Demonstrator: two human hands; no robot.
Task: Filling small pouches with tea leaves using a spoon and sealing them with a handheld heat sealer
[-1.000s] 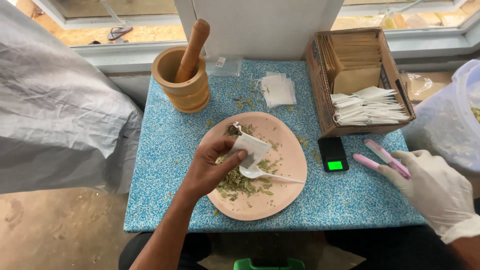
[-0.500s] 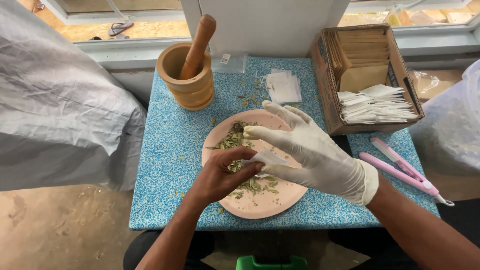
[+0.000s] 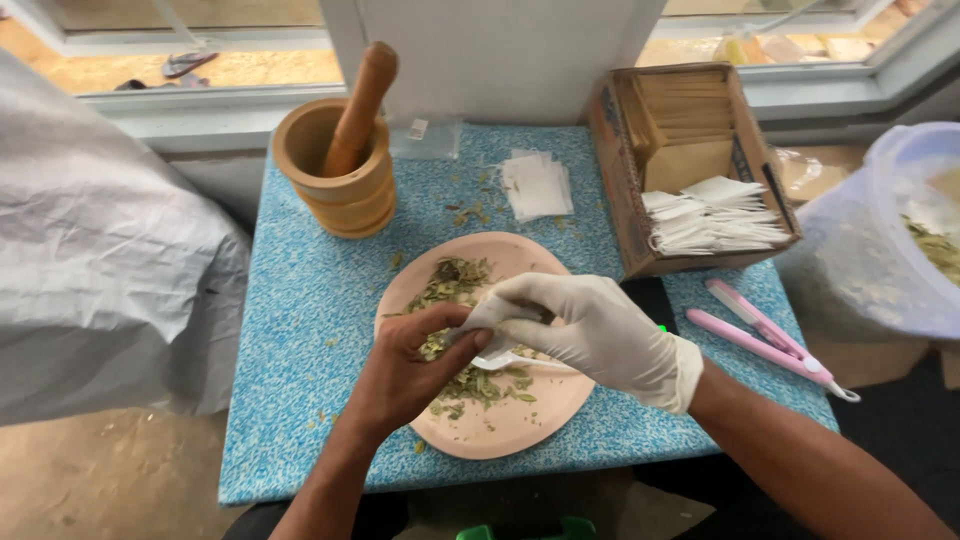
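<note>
Blue speckled table [image 3: 300, 330]. Cardboard box [image 3: 612, 150]: brown envelopes, stack of white sachets. One wooden mortar [image 3: 340, 190], one pestle [image 3: 360, 105] leaning in it. One pink plate [image 3: 500, 425]: dried green leaves. Bare left hand [image 3: 405, 370] and gloved right hand [image 3: 585, 335] both pinch one white sachet [image 3: 478, 328] over the plate, beside a white spoon [image 3: 515, 360]; sachet's long axis can't be told. One pink sealer [image 3: 770, 335] at right.

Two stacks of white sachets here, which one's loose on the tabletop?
The small flat stack of white sachets beside the wooden mortar; the other stack lies inside the cardboard box.
</note>
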